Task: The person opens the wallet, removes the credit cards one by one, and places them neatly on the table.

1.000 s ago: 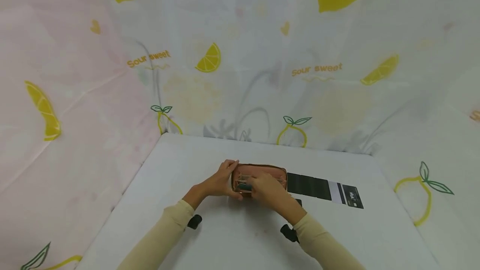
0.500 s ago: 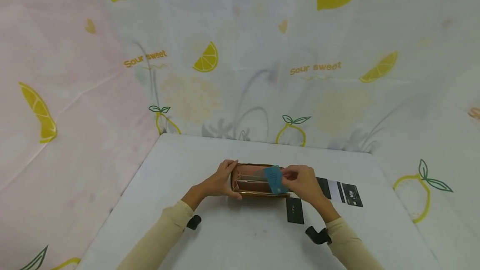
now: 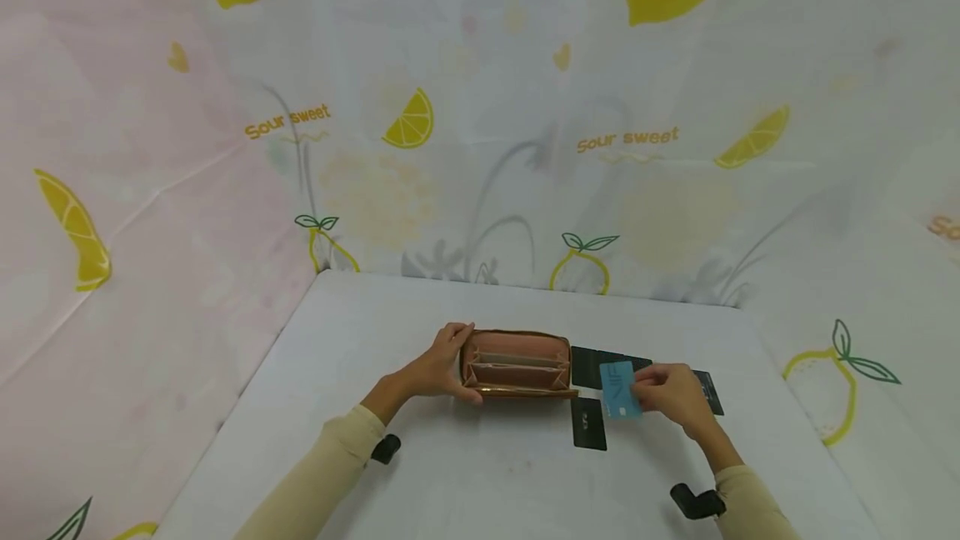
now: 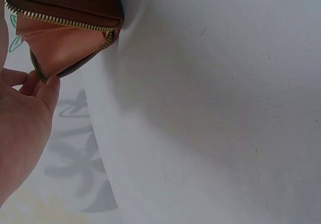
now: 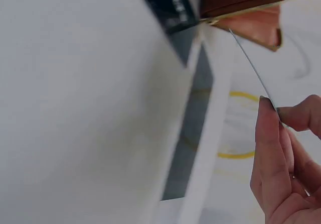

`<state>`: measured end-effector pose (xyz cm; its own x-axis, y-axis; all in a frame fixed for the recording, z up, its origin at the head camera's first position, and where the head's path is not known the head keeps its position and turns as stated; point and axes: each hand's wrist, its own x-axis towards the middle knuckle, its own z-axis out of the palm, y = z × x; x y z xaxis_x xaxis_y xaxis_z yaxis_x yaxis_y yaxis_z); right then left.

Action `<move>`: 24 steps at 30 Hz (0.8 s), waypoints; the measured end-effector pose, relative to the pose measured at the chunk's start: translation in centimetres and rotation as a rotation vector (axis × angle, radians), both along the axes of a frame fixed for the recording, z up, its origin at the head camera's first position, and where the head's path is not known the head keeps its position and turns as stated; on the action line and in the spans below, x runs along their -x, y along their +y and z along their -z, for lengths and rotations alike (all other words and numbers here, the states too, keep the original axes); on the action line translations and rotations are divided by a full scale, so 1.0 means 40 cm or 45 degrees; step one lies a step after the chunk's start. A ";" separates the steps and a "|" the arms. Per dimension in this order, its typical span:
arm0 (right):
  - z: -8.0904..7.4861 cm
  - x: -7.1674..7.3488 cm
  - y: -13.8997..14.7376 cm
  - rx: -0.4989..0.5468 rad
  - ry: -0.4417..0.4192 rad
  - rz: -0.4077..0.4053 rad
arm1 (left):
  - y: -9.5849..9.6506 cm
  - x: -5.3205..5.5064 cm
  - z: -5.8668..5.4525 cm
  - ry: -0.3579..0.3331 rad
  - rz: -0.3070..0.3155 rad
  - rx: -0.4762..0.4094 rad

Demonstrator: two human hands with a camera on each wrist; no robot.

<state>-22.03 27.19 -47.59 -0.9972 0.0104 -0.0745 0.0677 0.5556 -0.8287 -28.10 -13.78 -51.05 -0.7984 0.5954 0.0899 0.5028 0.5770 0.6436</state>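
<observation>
Right hand (image 3: 675, 395) pinches 1 blue card (image 3: 618, 390) lower right of centre, judged light, stiff, slippery and best taken by its edge, while left hand (image 3: 433, 367) holds the wallet (image 3: 514, 375), lower centre.

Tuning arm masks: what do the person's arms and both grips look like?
Left sleeve and right sleeve are plain cream. A small black left unit and black right unit sit by the sleeves. Left grip and right grip are ungloved. No cables or markings visible.
</observation>
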 end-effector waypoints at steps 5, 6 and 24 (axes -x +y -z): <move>0.053 -0.019 0.028 0.007 -0.137 0.018 | 0.000 -0.001 0.002 0.014 0.000 0.005; 0.063 -0.019 0.034 -0.003 -0.160 0.027 | 0.001 0.001 0.002 0.018 0.001 0.006; 0.107 -0.019 0.030 -0.410 -0.105 0.004 | -0.001 -0.002 -0.003 0.009 -0.009 -0.003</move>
<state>-21.26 28.37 -51.85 -0.9879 0.0493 -0.1470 0.1289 0.7880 -0.6020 -28.02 -13.82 -50.93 -0.8019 0.5895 0.0970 0.5032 0.5789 0.6417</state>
